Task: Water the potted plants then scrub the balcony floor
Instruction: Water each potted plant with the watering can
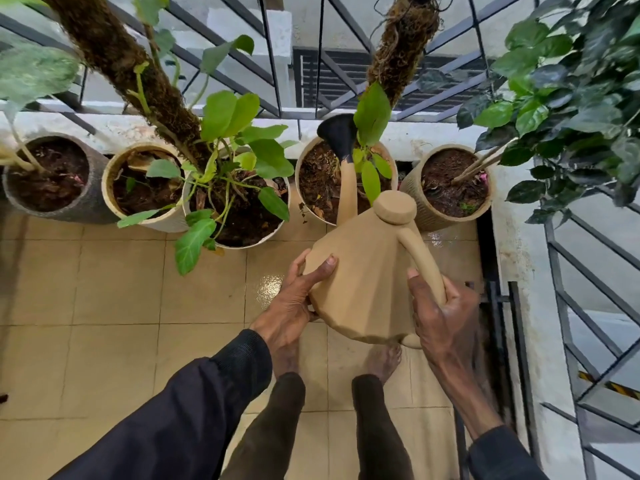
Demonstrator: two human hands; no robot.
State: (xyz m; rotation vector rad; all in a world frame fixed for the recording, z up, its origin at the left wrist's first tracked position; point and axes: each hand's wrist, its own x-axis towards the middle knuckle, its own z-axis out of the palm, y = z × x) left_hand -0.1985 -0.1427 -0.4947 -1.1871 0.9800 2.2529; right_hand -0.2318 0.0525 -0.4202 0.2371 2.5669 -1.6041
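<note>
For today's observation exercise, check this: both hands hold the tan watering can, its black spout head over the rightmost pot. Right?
Not quite. The head view shows the black spout head over the second pot from the right, not the rightmost pot. Both the left hand and right hand do hold the tan watering can.

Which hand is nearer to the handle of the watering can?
The right. The right hand grips the handle at its lower end; the left hand holds the body of the watering can on the opposite side, apart from the handle.
</note>
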